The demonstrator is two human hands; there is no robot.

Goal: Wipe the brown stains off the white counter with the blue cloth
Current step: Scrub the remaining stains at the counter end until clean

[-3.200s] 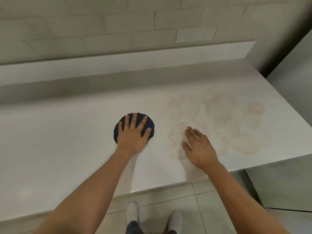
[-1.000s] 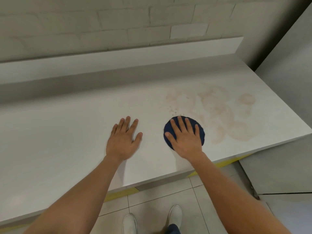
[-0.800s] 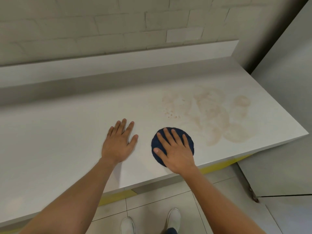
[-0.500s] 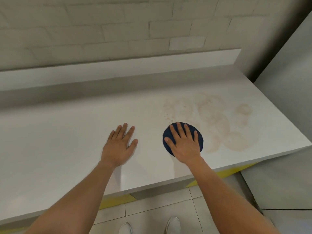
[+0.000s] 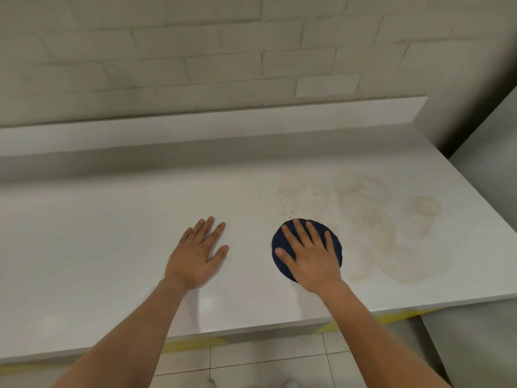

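The round dark blue cloth [image 5: 280,266] lies on the white counter [image 5: 98,233], at the left edge of the stained patch. My right hand [image 5: 310,261] presses flat on it with fingers spread and covers most of it. Pale brown stains [image 5: 363,219] spread over the counter beyond and to the right of the cloth, as smeared rings and small specks. My left hand [image 5: 195,256] rests flat on bare counter left of the cloth, fingers apart, holding nothing.
A raised white ledge [image 5: 223,124] runs along the back under a white brick wall. The counter ends at the right beside a grey panel [image 5: 492,152]. Tiled floor [image 5: 251,359] and yellow tape show below the front edge.
The cloth has gone from under my left hand to under my right hand. My right hand has slid it toward me and back at the left edge of the stains. My left hand stays flat.
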